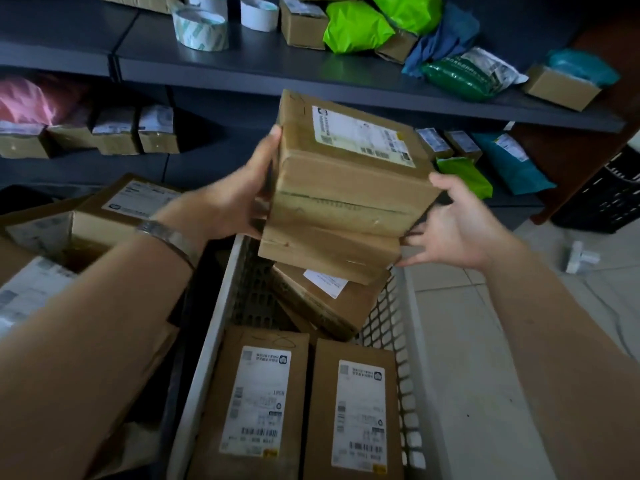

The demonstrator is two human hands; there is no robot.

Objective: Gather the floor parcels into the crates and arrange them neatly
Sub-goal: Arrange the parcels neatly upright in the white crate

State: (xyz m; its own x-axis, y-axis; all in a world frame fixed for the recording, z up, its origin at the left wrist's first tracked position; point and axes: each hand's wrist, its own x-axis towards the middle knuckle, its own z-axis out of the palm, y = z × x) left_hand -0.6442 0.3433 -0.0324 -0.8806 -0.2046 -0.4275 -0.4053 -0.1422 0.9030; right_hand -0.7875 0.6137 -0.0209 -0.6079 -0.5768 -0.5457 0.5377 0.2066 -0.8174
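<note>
Seemingly midway: left grip (239, 192) is clasping a box stack (346, 188) over the part-filled crate (214, 306); right grip (453, 226), spread wide, is steadying it.

In the crate (218, 306), a near-left box (259, 393) lies beside a near-right box (356, 410) — a tilted box (325, 303) behind them, a box stack (346, 188) above. Shelves (277, 65) stand far — tape rolls (201, 27) on the upper one's left.

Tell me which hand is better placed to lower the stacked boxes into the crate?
Left. The left hand grips the stacked boxes above the white crate; the right hand is open, fingertips at their lower corner.
</note>
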